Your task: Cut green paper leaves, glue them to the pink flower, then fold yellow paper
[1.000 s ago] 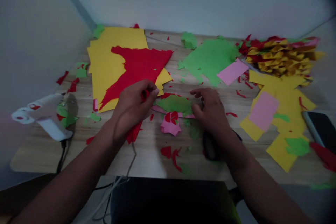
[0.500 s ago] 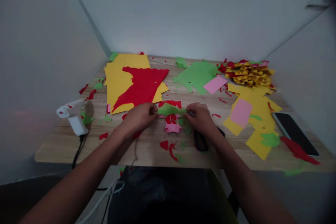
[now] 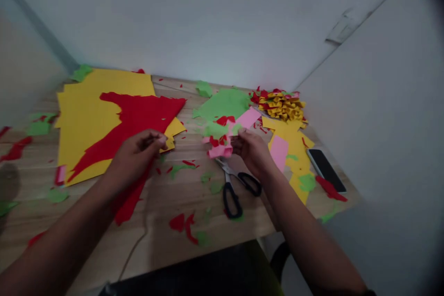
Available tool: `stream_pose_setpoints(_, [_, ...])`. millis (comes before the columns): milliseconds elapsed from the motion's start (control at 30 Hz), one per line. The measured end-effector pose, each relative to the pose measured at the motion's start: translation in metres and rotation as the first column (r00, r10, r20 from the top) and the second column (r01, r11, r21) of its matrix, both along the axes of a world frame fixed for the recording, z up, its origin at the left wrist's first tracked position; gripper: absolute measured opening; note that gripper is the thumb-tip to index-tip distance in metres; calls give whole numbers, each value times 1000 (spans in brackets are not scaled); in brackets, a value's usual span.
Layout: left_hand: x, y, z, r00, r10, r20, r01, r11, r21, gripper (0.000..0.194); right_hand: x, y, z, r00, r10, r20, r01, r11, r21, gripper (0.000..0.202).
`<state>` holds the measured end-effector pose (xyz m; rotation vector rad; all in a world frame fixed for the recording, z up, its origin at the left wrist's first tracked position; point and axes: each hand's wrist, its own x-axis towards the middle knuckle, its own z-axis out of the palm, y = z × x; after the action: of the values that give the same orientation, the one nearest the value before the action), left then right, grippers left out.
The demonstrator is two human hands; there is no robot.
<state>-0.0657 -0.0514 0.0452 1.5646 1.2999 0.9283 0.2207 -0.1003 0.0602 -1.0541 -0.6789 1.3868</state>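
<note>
My right hand (image 3: 255, 151) pinches the right side of a small folded paper piece (image 3: 222, 150), pink with red and green paper layered on it, and holds it above the table. My left hand (image 3: 138, 153) hovers to the left over a large torn red sheet (image 3: 137, 115), apart from the folded piece. Its fingers are curled with the thumb drawn against them; whether anything small lies between them is hidden. Scissors (image 3: 231, 189) with black handles lie partly spread just below the folded piece.
Yellow sheets (image 3: 79, 101) lie under the red sheet. At the back are a green sheet (image 3: 224, 104) and a pile of crumpled yellow paper (image 3: 284, 107). A phone (image 3: 326, 169) lies right, near more yellow paper (image 3: 293, 136). Red and green scraps (image 3: 177, 223) litter the table.
The view has swung right. My left hand has come off the paper piece and moved left. My right hand has lifted the piece, uncovering the scissors.
</note>
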Motion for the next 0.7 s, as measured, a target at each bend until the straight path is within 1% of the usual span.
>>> stream_pose_setpoints(67, [-4,0,-7,999,47,18,-48,999,10,35,24,9,14,995,-65,-73,67,997,37,15])
stream_pose_setpoints(133, [-6,-2,-14,998,61,-5,-60,998,27,35,51,17,25,983,-135,-123,147,984,96,9])
stream_pose_setpoints(167, [-7,-3,-16,998,59,-25,-59,998,33,35,63,21,28,971,-177,-163,199,971,130,7])
stream_pose_setpoints(200, [-8,-5,-18,997,61,-43,-59,998,38,36,74,25,28,965,-192,-180,216,968,126,5])
stream_pose_setpoints(267, [-8,-6,-21,995,73,-73,-71,997,40,36,90,30,23,953,-219,-208,239,968,77,4])
stream_pose_setpoints(333, [-7,-7,-23,993,86,-83,-83,996,40,36,97,34,11,947,-236,-218,244,970,8,6])
stream_pose_setpoints(400, [-7,-7,-25,992,94,-78,-91,995,44,35,97,36,-1,949,-229,-217,223,974,-49,8])
stream_pose_setpoints(500, [-7,-6,-28,991,123,-55,-120,991,60,35,88,34,-16,955,-192,-226,167,978,-124,8])
stream_pose_setpoints(633, [-6,-6,-27,989,136,-61,-133,989,60,37,79,28,-26,967,-131,-219,78,969,-235,14])
stream_pose_setpoints(700, [-4,-6,-26,987,142,-74,-139,989,54,38,83,29,-29,979,-78,-189,35,974,-222,12])
